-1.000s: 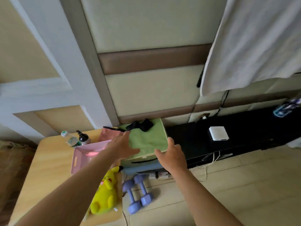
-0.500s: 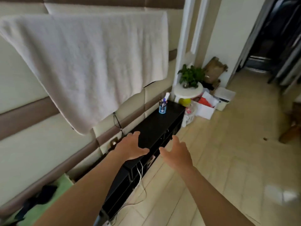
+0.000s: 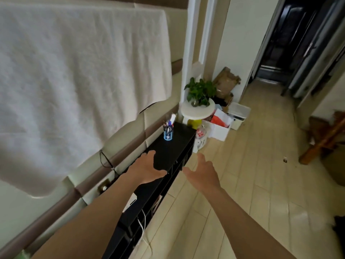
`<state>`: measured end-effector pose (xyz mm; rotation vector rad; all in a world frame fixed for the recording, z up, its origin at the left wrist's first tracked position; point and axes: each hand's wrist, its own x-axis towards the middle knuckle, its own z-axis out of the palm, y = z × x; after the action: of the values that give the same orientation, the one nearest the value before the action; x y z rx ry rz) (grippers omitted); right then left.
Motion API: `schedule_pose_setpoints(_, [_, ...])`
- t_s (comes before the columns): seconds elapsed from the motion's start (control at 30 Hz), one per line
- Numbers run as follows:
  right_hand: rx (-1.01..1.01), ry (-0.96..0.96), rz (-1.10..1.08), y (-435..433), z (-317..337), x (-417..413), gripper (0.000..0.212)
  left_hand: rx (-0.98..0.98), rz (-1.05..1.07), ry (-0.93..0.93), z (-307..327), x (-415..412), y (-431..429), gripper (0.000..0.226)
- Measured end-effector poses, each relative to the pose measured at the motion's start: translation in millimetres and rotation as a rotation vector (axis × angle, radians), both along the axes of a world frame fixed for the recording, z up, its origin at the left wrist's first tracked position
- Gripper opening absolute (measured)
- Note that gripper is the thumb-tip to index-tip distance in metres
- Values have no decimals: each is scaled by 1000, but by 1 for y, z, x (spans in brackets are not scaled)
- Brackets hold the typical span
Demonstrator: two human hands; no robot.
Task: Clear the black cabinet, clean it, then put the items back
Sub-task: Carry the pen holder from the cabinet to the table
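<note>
black cabinet (image 3: pixel 173 146): long axis runs ahead. pen cup (image 3: pixel 168 132): far end, beyond left hand (image 3: pixel 147 169), nearer one. right hand (image 3: pixel 203 174): off front edge, over floor. both hands spread, empty.

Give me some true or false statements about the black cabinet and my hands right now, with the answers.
1. The left hand and the right hand both hold nothing. True.
2. The pen cup lies tipped over on the floor. False: it stands upright on the black cabinet, near its far end.
3. The potted plant stands on the cabinet. False: it sits on the white stool beyond the cabinet's end.
4. A white towel hangs on the wall above the cabinet. True.
</note>
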<state>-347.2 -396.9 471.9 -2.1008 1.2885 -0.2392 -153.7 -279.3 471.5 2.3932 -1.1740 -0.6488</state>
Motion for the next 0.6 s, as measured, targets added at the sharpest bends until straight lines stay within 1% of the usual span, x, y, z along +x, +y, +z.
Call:
schedule_pose_setpoints(0.17, [24, 26, -14, -72, -11, 77, 84, 15, 30, 59, -19, 73, -65, 99])
schedule_pose_setpoints(0.3, [85, -22, -25, -135, -18, 127, 87, 75, 23, 85, -30, 130, -122, 101])
schedule_pose_setpoints(0.43, [199, -100, -35, -201, -31, 167, 89, 54, 43, 77, -44, 168, -172, 103])
schedule_pose_setpoints(0.6, [324, -110, -5, -301, -68, 216, 92, 92, 61, 208, -83, 211, -243, 95])
